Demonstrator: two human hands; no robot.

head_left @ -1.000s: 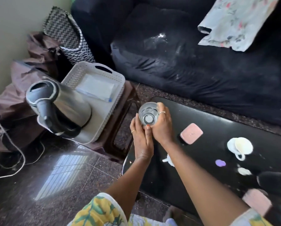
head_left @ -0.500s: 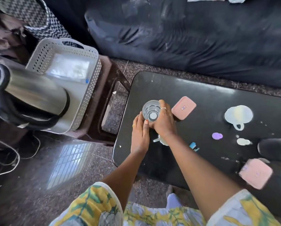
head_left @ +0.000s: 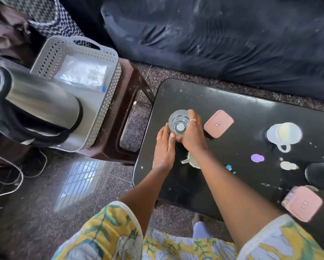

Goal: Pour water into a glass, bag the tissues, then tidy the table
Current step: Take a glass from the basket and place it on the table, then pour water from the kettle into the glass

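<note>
A clear empty glass (head_left: 178,122) stands upright on the black low table (head_left: 223,102) near its left end. My right hand (head_left: 192,136) wraps around its right side. My left hand (head_left: 164,150) lies against its near side with the fingers straight and together. A steel electric kettle (head_left: 35,107) lies tilted in a grey perforated basket (head_left: 78,44) to the left, beside a clear plastic bag (head_left: 82,74). A crumpled white tissue (head_left: 192,162) shows under my right wrist. Another white tissue (head_left: 288,165) lies further right.
On the table are two pink lidded boxes (head_left: 218,123) (head_left: 302,203), a white cup (head_left: 284,135), a purple disc (head_left: 257,158) and a dark object (head_left: 320,174) at the right edge. The basket rests on a brown stool (head_left: 131,81). A dark sofa (head_left: 213,34) runs behind; cables (head_left: 16,175) cross the floor.
The glass, held by both hands at the table's left edge a second ago, now sits further in on the table. My view has tilted down and shifted right.
</note>
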